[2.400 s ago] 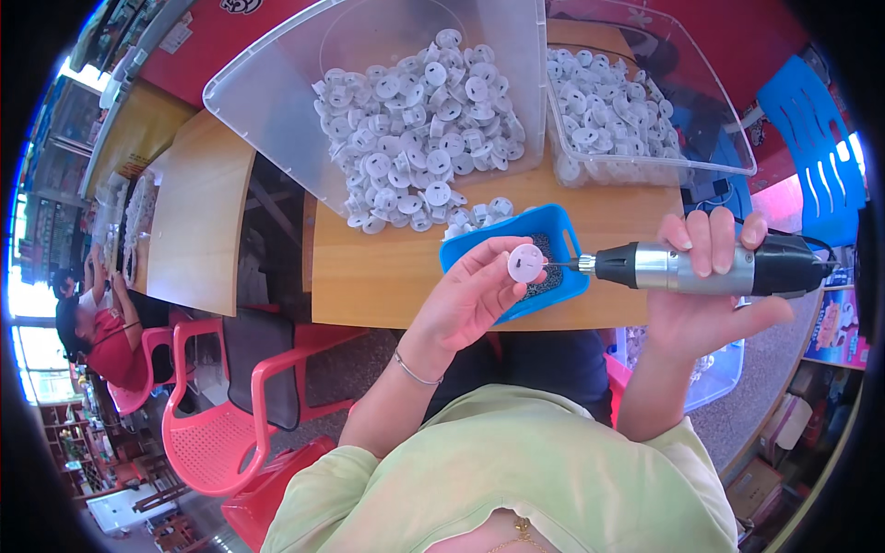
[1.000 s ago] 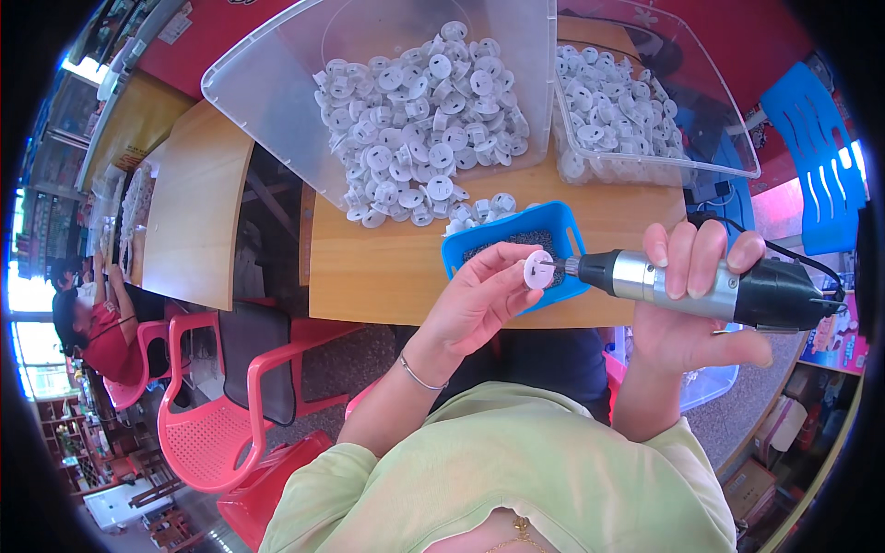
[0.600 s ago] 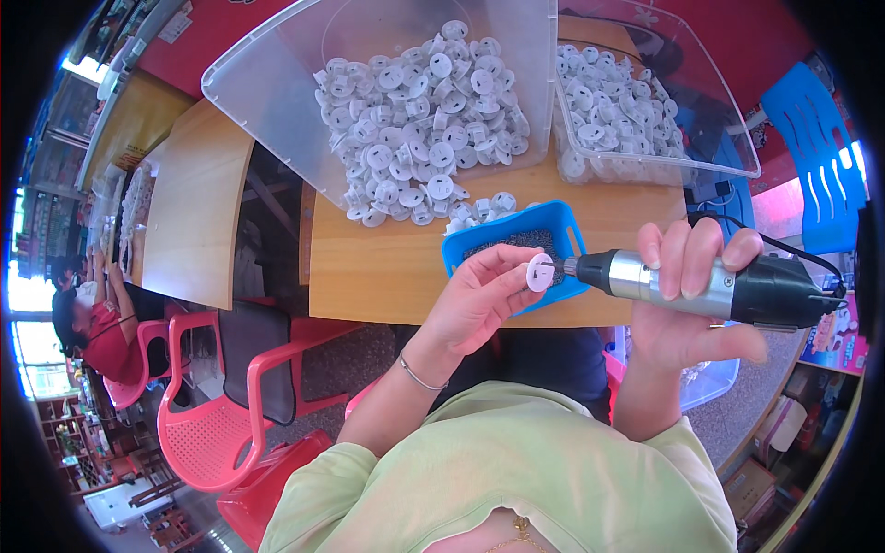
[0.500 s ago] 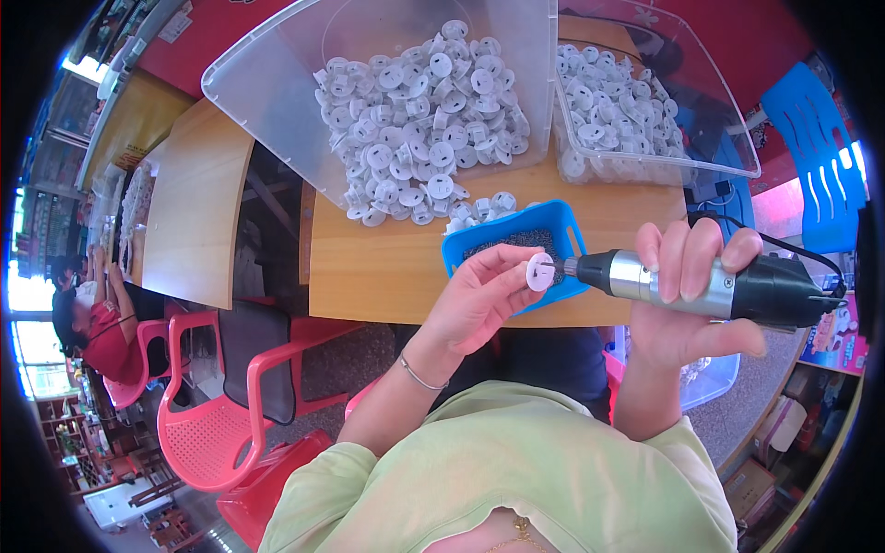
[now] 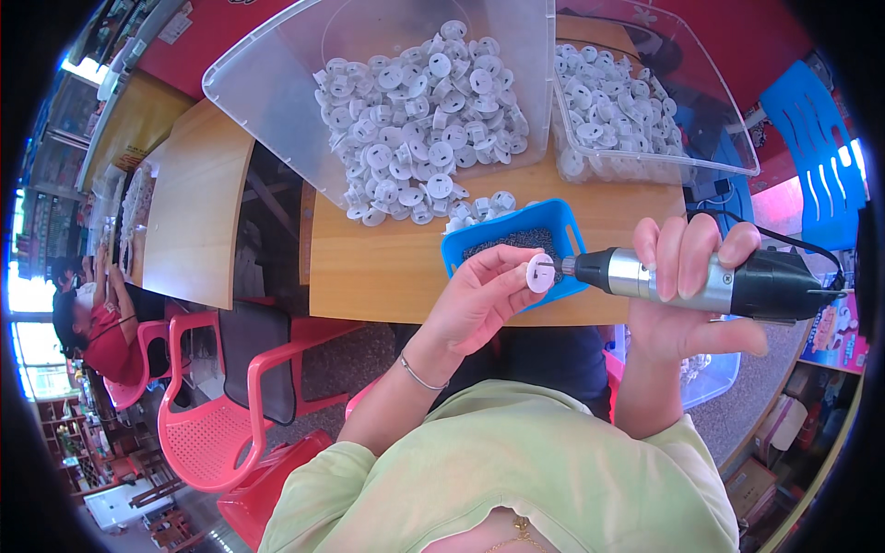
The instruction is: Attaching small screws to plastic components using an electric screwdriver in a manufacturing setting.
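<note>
My left hand [image 5: 479, 297] pinches a small round white plastic part [image 5: 540, 273] above the near edge of the wooden table [image 5: 387, 263]. My right hand [image 5: 684, 293] grips a silver and black electric screwdriver [image 5: 710, 280], lying level, with its tip pressed into the middle of that part. Just behind them sits a small blue tray [image 5: 498, 238] holding dark screws. A large clear bin [image 5: 304, 101] tipped toward me spills many of the same white parts [image 5: 424, 111] onto the table.
A second clear bin [image 5: 710, 120] of white parts stands at the right. The tool's black cord [image 5: 793, 241] trails right. Red plastic chairs [image 5: 207, 424] stand below the table's left; a person in red [image 5: 97, 336] sits at far left beside another wooden table [image 5: 189, 217].
The hands, part and screwdriver have drifted slightly; the tool's tip stays in the white part. At the earliest frame the part sat a little higher and further left.
</note>
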Motion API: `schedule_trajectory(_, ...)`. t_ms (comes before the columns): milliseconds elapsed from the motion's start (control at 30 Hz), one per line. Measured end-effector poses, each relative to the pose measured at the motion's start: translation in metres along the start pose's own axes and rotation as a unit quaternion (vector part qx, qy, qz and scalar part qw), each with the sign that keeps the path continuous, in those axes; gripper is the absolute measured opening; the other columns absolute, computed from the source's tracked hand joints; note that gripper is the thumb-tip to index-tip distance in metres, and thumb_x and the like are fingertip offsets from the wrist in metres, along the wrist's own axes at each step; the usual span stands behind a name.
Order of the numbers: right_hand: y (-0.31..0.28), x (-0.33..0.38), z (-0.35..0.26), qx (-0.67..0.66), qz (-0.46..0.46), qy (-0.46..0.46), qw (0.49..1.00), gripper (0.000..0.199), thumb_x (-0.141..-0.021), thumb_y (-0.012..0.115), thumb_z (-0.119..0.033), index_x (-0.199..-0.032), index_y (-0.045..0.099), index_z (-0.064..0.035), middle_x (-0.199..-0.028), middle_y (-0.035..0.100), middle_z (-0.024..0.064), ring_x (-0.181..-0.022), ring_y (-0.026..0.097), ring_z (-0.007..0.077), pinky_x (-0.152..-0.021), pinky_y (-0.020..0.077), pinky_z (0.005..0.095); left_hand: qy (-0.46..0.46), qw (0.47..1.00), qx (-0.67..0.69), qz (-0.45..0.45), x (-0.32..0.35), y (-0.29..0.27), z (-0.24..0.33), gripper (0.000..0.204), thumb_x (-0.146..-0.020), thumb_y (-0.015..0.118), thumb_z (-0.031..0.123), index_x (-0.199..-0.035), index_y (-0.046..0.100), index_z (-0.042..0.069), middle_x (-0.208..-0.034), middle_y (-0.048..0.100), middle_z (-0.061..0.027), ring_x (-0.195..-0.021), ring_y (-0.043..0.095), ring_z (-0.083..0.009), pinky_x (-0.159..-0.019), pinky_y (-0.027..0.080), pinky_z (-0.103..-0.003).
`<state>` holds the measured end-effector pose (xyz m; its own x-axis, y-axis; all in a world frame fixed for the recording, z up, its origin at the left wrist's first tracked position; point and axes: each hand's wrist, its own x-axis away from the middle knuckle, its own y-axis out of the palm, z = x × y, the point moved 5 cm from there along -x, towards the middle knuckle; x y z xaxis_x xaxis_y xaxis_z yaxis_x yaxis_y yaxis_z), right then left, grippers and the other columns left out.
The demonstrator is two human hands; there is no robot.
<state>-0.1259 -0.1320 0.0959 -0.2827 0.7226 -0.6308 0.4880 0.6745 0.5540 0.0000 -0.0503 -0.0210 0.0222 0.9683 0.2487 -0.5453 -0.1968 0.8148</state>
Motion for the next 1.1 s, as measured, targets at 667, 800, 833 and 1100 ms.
schedule_trajectory(667,-0.023,-0.004,-0.036,-0.078,0.048,0.010,0.996,0.046,-0.066,0.068,-0.041,-0.083,0.036,-0.0132,-0.062,0.042,-0.0040,-0.055,0.041,0.0053,-0.062,0.0324,0.0221,0.218,0.903,-0.368,-0.039,-0.066,0.065,0.078,0.019,-0.080,0.056,0.010,-0.097,0.052,0.001,-0.086,0.058,-0.0049,-0.081,0.054,-0.0097,-0.073,0.044,-0.022)
schedule_trajectory(800,-0.027,0.002,-0.023,-0.057,0.052,0.027,0.997,0.046,-0.069,0.063,-0.047,-0.085,0.037,-0.0128,-0.062,0.040,-0.0036,-0.056,0.039,0.0055,-0.062,0.0301,0.0233,0.364,0.810,-0.455,-0.067,-0.086,0.103,0.106,0.020,-0.080,0.055,0.011,-0.097,0.054,0.001,-0.083,0.058,-0.0028,-0.078,0.054,-0.0082,-0.071,0.043,-0.021)
schedule_trajectory(833,-0.031,0.003,-0.023,-0.037,0.048,0.026,0.998,0.046,-0.070,0.060,-0.049,-0.085,0.037,-0.0129,-0.063,0.039,-0.0034,-0.056,0.039,0.0060,-0.062,0.0297,0.0240,0.295,0.810,-0.499,-0.086,-0.087,0.100,0.108,0.021,-0.080,0.055,0.013,-0.097,0.054,0.001,-0.084,0.059,-0.0022,-0.077,0.053,-0.0076,-0.069,0.042,-0.021)
schedule_trajectory(1100,-0.046,0.017,0.019,0.042,0.050,0.078,0.995,0.047,-0.071,0.059,-0.050,-0.086,0.037,-0.0117,-0.066,0.041,0.0001,-0.055,0.040,0.0107,-0.061,0.0304,0.0277,0.210,0.487,-0.844,-0.078,-0.089,0.002,0.085,0.019,-0.065,0.061,0.009,-0.084,0.059,0.004,-0.076,0.057,-0.0107,-0.076,0.055,-0.0263,-0.066,0.044,-0.035)
